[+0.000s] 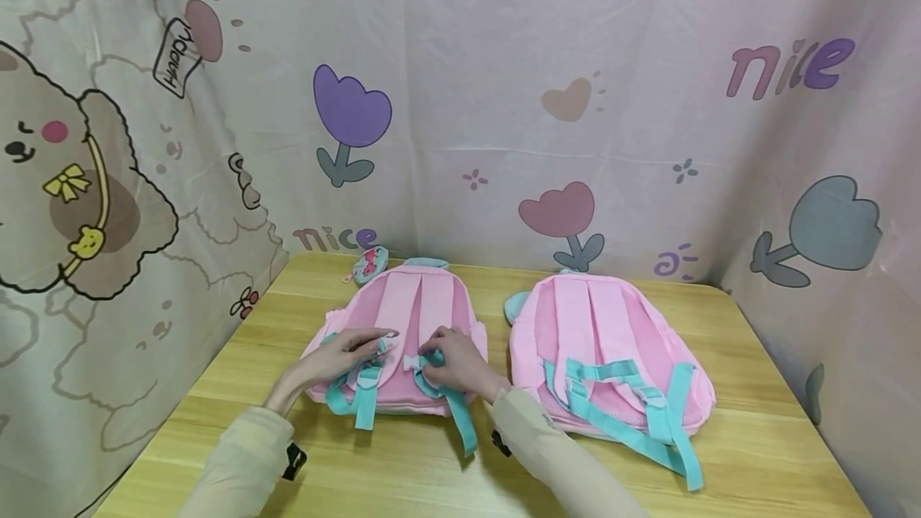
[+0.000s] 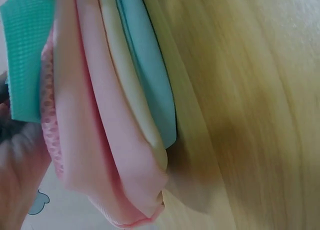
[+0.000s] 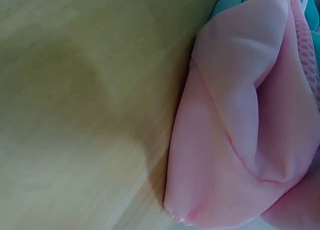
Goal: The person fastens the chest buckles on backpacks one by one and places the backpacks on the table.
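A pink backpack (image 1: 399,302) lies with its shoulder straps facing up. Over it, my left hand (image 1: 345,354) pinches a white buckle half (image 1: 389,337) on a short teal strap. My right hand (image 1: 458,360) holds another teal strap (image 1: 435,358), and a white buckle half (image 1: 412,362) sticks out from its fingers. The two buckle halves are apart. Teal webbing tails (image 1: 460,422) hang over the bag's lower edge. The left wrist view shows the bag's pink side (image 2: 115,140); the right wrist view shows a pink side pocket (image 3: 220,115).
To the right lies a second pink backpack (image 1: 593,318), a teal chest strap (image 1: 603,371) spanning its shoulder straps. A small teal patterned pouch (image 1: 370,264) sits behind the first bag's top left. Both bags rest on a wooden table (image 1: 237,390) before a printed curtain (image 1: 460,86).
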The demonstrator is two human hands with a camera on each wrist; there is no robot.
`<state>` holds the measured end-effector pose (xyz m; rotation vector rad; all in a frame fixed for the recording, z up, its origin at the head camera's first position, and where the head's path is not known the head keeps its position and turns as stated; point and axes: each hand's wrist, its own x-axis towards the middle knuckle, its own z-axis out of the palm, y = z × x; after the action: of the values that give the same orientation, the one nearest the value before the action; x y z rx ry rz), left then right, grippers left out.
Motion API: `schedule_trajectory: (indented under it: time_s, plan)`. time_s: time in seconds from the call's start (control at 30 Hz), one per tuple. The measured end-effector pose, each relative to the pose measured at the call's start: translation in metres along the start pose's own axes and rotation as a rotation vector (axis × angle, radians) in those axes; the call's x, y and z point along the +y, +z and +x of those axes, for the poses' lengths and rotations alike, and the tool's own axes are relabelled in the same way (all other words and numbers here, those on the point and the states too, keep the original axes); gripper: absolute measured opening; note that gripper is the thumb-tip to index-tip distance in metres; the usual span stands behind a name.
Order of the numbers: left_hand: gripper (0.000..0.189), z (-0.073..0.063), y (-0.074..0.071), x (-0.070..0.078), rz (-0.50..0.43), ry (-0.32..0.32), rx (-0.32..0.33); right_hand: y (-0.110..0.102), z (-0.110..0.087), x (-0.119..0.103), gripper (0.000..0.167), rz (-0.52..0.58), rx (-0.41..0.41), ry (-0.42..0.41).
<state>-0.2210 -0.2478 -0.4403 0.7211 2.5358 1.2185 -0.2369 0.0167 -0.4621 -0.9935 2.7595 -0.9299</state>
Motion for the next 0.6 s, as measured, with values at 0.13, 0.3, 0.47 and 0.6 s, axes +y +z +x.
schedule_trajectory:
  time_s: [0.13,0.3,0.47,0.6]
  plan:
    - [0.037,-0.0003,0.0007,-0.0013,-0.032,-0.02,0.014,0.0002,0.001,-0.0018,0.028,-0.017,-0.005,0.022]
    - [0.031,-0.0008,0.001,-0.0032,-0.074,-0.046,0.021,0.0019,0.0028,-0.003,0.028,-0.043,-0.016,0.046]
    - [0.028,-0.0012,0.0013,-0.0031,-0.093,-0.048,0.024,0.0037,0.0043,-0.0037,0.027,-0.062,-0.029,0.068]
    - [0.028,-0.0012,0.0018,-0.0027,-0.103,-0.044,0.024,0.0062,0.0048,-0.0039,0.028,-0.063,-0.044,0.094]
